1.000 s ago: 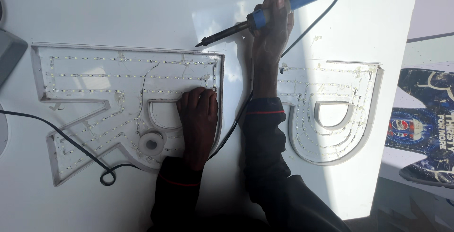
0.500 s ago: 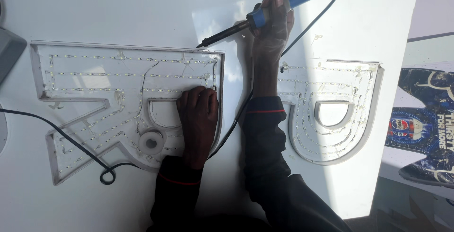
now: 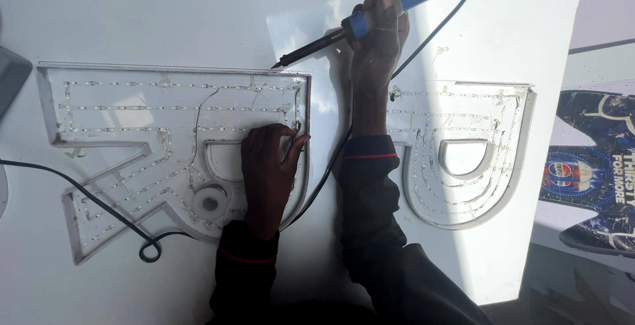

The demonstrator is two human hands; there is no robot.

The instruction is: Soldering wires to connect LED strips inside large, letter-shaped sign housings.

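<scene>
Place: we take this for a sign-making workshop.
Bench: we see a plain white worktable (image 3: 165,20) lit by strong daylight.
Work pieces: two clear channel letters (image 3: 172,139) (image 3: 463,146) lie on it, lined with rows of small LED strips.
Tool: a blue-handled soldering iron (image 3: 370,20) with a black cord.
Edge: printed blue sign material (image 3: 589,166) at the right.

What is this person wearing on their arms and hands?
Both hands, the left hand and the right hand, are bare: no gloves, rings or watch show. Both arms are covered to the wrist by dark long sleeves, each with a thin red stripe around its ribbed cuff.
</scene>
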